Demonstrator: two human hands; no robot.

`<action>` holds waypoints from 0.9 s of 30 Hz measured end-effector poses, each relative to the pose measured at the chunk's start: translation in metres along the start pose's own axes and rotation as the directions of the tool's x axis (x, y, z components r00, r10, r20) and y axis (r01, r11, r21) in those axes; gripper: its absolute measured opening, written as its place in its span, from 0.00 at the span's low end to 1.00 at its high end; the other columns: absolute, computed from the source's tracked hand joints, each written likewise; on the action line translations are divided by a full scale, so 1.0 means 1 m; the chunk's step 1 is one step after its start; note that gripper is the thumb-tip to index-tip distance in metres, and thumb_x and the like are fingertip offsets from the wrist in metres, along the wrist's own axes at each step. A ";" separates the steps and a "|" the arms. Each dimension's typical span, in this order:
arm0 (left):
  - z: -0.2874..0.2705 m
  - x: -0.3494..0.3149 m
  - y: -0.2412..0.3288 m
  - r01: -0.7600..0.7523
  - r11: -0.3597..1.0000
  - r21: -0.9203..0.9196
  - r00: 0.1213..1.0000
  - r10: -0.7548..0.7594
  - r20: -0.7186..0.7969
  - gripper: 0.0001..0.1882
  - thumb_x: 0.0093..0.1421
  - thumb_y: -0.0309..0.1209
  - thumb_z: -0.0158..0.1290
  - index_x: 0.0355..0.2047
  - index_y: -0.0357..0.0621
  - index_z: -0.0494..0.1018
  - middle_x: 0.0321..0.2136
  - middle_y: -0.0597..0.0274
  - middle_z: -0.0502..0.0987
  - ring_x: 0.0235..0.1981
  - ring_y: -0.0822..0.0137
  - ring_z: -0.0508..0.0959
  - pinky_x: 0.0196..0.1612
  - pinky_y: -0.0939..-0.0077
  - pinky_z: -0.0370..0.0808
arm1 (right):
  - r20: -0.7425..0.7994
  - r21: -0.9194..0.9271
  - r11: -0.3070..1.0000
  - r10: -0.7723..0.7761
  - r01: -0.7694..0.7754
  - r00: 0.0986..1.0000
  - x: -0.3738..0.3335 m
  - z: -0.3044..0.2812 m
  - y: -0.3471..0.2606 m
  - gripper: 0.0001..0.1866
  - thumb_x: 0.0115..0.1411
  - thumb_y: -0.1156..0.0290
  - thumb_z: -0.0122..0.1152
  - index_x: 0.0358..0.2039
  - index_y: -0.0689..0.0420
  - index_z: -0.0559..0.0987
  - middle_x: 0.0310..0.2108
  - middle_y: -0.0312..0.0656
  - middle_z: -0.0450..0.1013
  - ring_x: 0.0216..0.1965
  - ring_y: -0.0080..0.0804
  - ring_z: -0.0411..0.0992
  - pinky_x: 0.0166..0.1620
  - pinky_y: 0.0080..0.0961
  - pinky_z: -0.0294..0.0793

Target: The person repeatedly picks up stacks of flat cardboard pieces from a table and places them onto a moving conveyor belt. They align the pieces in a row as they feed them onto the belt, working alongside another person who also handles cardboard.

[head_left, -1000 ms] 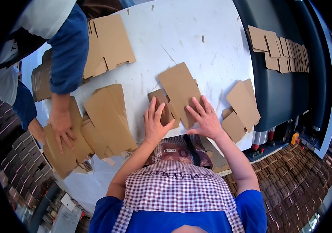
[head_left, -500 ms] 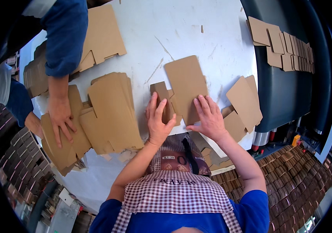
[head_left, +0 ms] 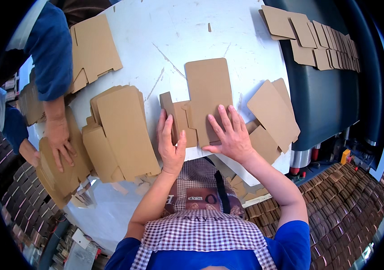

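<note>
At far left a co-worker's hand [head_left: 60, 144] lies on flat cardboard [head_left: 48, 168]; next, a stack of brown blanks [head_left: 122, 130] sits fanned on the white bench [head_left: 138, 31], where a knock could slide its upper sheets; mid-bench lies the carton [head_left: 203, 108], whose raised narrow flap [head_left: 167, 101] might spring out of line under too little pressure; the left hand [head_left: 172, 150], open, leans its fingers on that flap, gripping nothing, though thumb contact is hard to tell; the right hand [head_left: 230, 137], splayed palm-down, fingers forward, presses the wide panel [head_left: 207, 81] without grasping; rightward, overlapping cartons [head_left: 273, 112] rest near the dark conveyor [head_left: 327, 99].
</note>
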State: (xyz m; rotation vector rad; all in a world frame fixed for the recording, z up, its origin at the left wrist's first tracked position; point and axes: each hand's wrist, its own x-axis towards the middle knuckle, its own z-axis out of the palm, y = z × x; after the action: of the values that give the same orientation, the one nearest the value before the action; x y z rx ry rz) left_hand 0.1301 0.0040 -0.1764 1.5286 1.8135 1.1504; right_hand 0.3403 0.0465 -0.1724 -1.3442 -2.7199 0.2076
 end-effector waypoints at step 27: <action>0.003 0.002 -0.011 -0.242 0.896 0.372 0.960 0.165 0.227 0.27 0.53 0.32 0.61 0.55 0.48 0.73 0.64 0.39 0.60 0.62 0.41 0.63 0.61 0.50 0.62 | -0.038 -0.012 1.000 -0.001 0.000 0.999 -0.003 0.007 0.003 0.48 0.57 0.26 0.40 0.64 0.54 0.66 0.64 0.56 0.59 0.63 0.60 0.60 0.60 0.47 0.65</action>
State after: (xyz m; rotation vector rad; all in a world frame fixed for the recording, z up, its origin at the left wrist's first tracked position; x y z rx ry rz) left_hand 0.1260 0.0066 -0.1871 2.0274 1.8647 0.7125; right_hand 0.3436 0.0452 -0.1802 -1.3363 -2.6949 0.1645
